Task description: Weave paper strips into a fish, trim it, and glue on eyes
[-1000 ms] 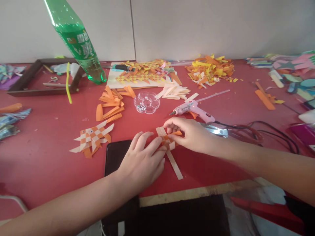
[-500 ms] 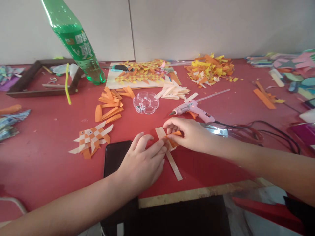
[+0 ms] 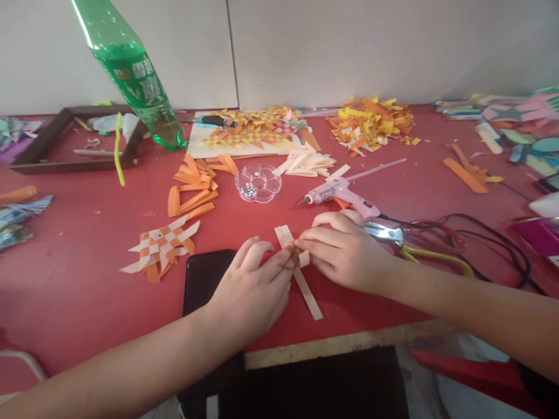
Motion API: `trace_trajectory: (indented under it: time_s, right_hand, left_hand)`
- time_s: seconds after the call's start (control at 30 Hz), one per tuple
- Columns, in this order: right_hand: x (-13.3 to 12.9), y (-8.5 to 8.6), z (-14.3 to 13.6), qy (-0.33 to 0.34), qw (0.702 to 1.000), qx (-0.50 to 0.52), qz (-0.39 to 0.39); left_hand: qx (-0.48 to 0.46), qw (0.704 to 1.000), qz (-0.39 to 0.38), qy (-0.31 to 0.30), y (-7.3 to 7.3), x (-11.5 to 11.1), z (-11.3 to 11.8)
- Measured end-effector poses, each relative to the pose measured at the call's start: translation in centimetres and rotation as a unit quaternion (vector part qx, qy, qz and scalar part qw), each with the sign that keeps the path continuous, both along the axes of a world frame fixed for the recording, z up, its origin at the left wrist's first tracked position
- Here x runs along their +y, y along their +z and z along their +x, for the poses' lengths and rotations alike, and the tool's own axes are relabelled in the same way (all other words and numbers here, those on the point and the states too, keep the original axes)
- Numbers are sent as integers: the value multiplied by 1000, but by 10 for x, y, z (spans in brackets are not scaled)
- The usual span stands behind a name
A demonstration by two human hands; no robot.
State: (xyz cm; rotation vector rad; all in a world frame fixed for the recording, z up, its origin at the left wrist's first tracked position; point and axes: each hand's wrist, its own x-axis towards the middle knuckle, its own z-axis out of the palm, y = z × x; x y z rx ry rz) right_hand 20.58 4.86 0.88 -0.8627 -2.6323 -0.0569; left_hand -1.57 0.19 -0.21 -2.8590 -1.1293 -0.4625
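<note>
Between my hands a cream paper strip (image 3: 309, 295) lies slantwise on the red table, crossed by a small folded piece of orange and cream paper strips (image 3: 304, 258). My left hand (image 3: 259, 279) presses that piece with its fingertips, thumb side hidden. From the other side my right hand (image 3: 349, 250) pinches the piece's upper edge; the fingertips of both hands meet there and cover most of the orange. Left of them rests a woven orange-and-cream paper fish (image 3: 163, 247). A black phone (image 3: 205, 273) lies partly under my left hand and wrist.
Beyond my hands sit a pink glue gun (image 3: 343, 195), a clear flower-shaped tray (image 3: 258, 183), orange strips (image 3: 192, 186) and cream strips (image 3: 308, 161). Yellow-handled scissors (image 3: 419, 253) and black cables lie right. A green bottle (image 3: 148, 87) stands by a dark frame (image 3: 39, 139).
My right hand has turned and shifted slightly right, fingers now laid across the top. The orange end that stuck up is folded down, and a short cream end shows. My left hand stays put.
</note>
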Motion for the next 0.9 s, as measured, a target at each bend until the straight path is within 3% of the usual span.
trace_trajectory:
  time_s: [0.13, 0.37, 0.6, 0.77, 0.9]
  right_hand:
    - [-4, -3, 2, 1, 999, -20, 34]
    - [-7, -9, 2, -5, 1000, -3, 14]
    - [-10, -2, 10, 28, 998, 27, -44]
    - [-23, -3, 16, 108, 990, 67, -65]
    - [-29, -4, 19, 116, 988, 64, -74]
  left_hand:
    - [3, 1000, -3, -1, 1, 0, 0]
    - [2, 1000, 0, -8, -1, 1, -1]
    - [-18, 1000, -13, -19, -2, 1, -1]
    - [-18, 998, -48, -19, 3, 4, -1]
    - [-24, 998, -52, -18, 5, 4, -2]
